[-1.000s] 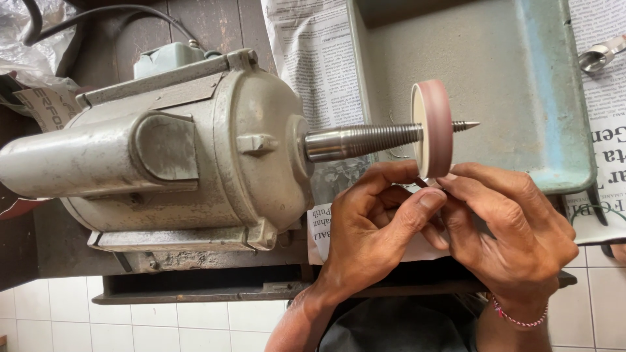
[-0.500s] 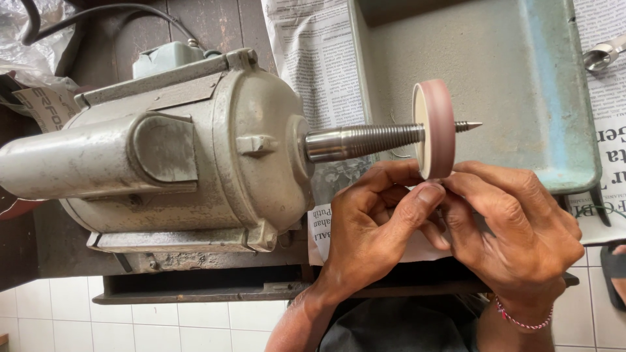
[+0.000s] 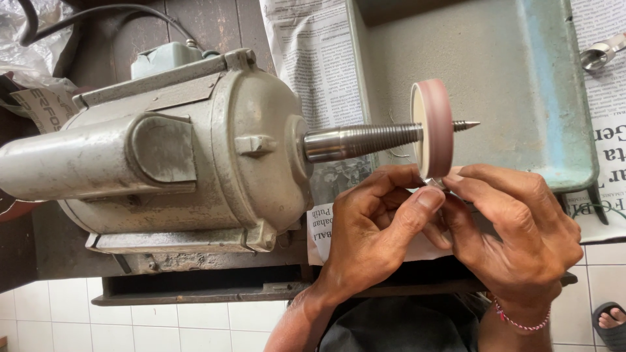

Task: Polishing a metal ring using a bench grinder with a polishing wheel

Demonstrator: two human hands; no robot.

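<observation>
**Both hands pinch a tiny piece at the polishing wheel's lower edge**

From where I watch, the biggest thing in view is the grey motor (image 3: pixel 163 150), lying on its side across the left half; its far left end is cut off by the frame. Right of it sits a worn blue-grey metal tray (image 3: pixel 561 91) on newspaper (image 3: pixel 313 58), the tray's top running out of view.

A tapered threaded spindle (image 3: pixel 365 140) sticks out of the motor to the right and carries a pink polishing wheel (image 3: pixel 435 127), seen almost edge-on, with the spindle's pointed tip showing past it.

My left hand (image 3: pixel 375 228) and right hand (image 3: pixel 515 228) meet just under the wheel. Both are curled closed, thumb and fingertips pinched together on a small workpiece (image 3: pixel 435 183) held right at the wheel's lower rim. Only a pale, shiny sliver of that piece shows between the fingertips; I cannot tell its shape or material, nor whether it actually touches the wheel or sits just beside it. The lower fingers of both hands are tucked behind one another and hard to separate.

A thin beaded bracelet (image 3: pixel 518 321) circles the right wrist. At the upper right edge a shiny metal object (image 3: pixel 600 53) is partly cut off, and a sandalled foot (image 3: pixel 611 321) peeks in at the lower right corner.
</observation>
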